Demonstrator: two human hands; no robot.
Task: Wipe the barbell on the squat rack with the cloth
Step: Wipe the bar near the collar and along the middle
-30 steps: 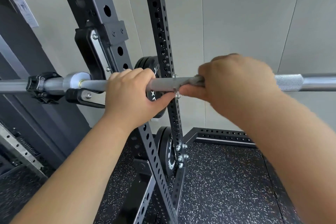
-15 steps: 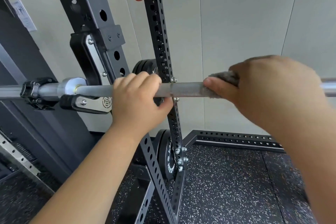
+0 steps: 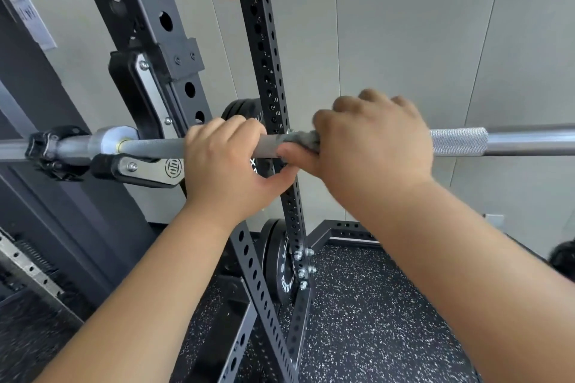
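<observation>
Head view: the left hand (image 3: 224,162) is wrapping its fingers (image 3: 236,129) over the barbell (image 3: 457,141), bracing it, while the right hand (image 3: 373,146) is clamping the soft, limp cloth (image 3: 301,137) round the shaft. Likely stiff and heavy, the bar is resting on the squat rack (image 3: 137,3).

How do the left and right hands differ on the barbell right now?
The left hand grips the bare barbell; the right hand grips it through the gray cloth, which shows at its thumb side. The left hand sits by the rack hook; the right hand sits farther along, beside the knurled section. Shared: both wrap the bar overhand, close together.
</observation>
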